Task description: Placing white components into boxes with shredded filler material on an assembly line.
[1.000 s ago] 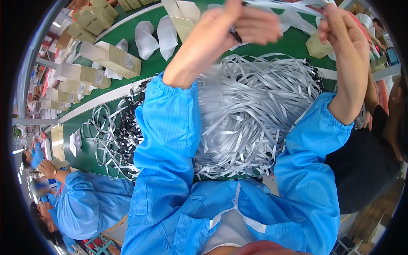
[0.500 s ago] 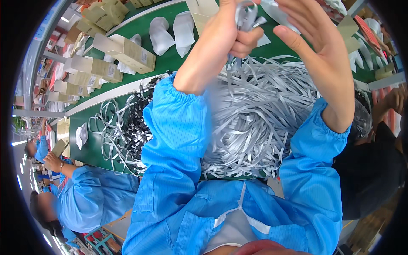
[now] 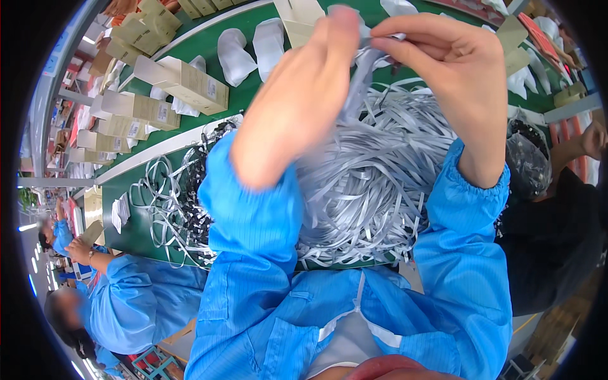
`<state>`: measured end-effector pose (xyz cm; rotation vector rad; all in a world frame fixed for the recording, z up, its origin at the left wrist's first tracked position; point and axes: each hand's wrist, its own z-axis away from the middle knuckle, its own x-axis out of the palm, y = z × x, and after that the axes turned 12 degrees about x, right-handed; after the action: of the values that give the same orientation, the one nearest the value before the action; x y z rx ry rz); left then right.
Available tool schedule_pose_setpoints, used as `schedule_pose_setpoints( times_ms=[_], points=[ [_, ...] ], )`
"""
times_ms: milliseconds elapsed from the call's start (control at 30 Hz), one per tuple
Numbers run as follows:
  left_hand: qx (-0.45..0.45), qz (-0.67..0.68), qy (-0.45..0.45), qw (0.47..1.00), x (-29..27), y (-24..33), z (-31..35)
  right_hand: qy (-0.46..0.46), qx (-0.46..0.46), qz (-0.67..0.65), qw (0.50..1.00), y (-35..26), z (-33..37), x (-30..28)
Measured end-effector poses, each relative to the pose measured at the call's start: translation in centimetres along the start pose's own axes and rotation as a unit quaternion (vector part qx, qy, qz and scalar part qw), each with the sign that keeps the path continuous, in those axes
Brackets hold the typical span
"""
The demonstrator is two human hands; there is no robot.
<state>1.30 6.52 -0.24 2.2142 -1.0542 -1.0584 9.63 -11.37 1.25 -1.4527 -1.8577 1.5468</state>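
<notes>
My left hand, smeared by motion, is closed beside a grey lanyard, its fingertips mostly hidden behind the back of the hand. My right hand pinches the upper part of this lanyard between thumb and fingers, close to the left thumb. Folded grey strap hangs down between the two hands. Beneath them lies a large tangled heap of flat grey lanyards on the green table.
Black clips with loose straps lie left of the heap. White wrapped pieces and open cream boxes stand beyond. A clear bag of black parts is at right. Co-workers sit at left and right.
My right hand has gone from spread fingers to a pinch on the lanyard. My left hand has turned, showing its back, and shifted left and nearer. The grey strap now hangs lower between them.
</notes>
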Motion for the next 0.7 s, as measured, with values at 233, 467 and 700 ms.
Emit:
schedule_pose_setpoints(
  times_ms=[233,467,700],
  points=[
    [0.149,0.036,-0.456,0.877,-2.8,7.3,5.9,0.078,-0.036,0.018,0.996,0.2,-1.2,0.1],
    [0.369,0.293,-0.579,0.666,5.5,7.5,12.9,0.181,-0.204,0.132,0.953,0.2,-8.2,2.4],
    [0.549,0.351,-0.586,0.482,16.8,10.8,21.4,0.073,-0.084,0.234,0.966,2.6,-11.3,3.9]
  ],
)
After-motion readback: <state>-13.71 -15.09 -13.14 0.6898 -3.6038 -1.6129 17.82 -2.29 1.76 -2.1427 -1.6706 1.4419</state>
